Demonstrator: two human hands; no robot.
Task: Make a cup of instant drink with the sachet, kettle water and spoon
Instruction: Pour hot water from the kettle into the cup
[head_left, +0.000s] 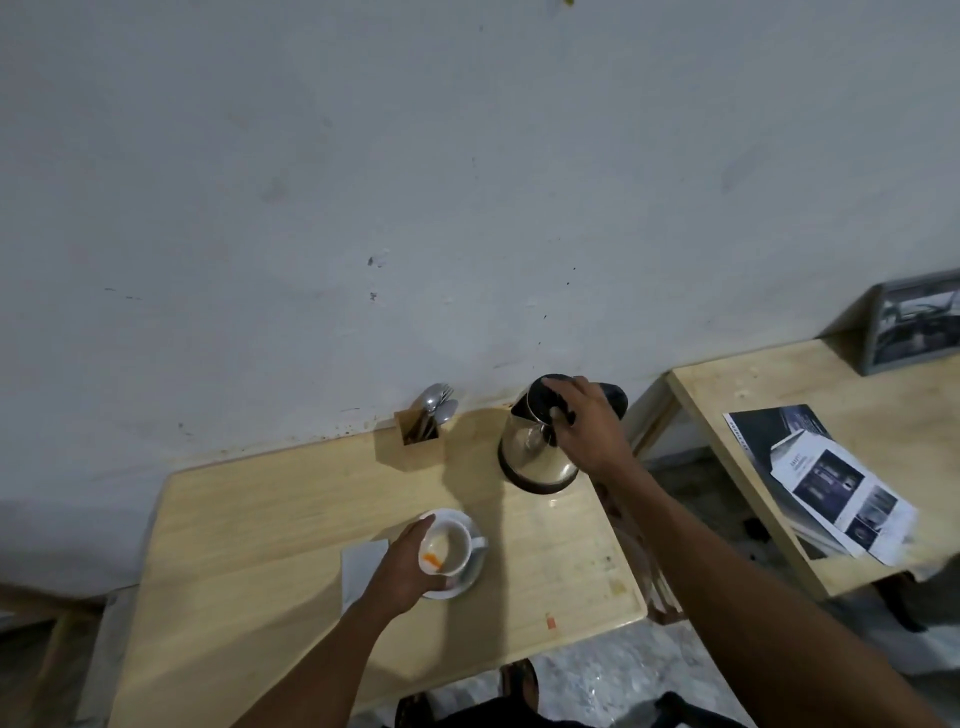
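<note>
A steel kettle (535, 457) with a black lid stands at the back right of the wooden table (249, 519). My right hand (584, 423) is closed around its black handle. A white cup (449, 545) sits on a white saucer (457, 519) near the table's middle, tilted toward me, with pale powder and an orange streak inside. My left hand (402, 566) grips the cup's left side. Spoons and forks stand in a wooden holder (421, 441) at the back. I see no sachet that I can tell apart.
A white napkin or paper (361, 564) lies left of the saucer, partly under my left wrist. A second wooden table (779, 395) to the right carries printed leaflets (831, 478) and a framed picture (914, 322). The wall runs directly behind both tables.
</note>
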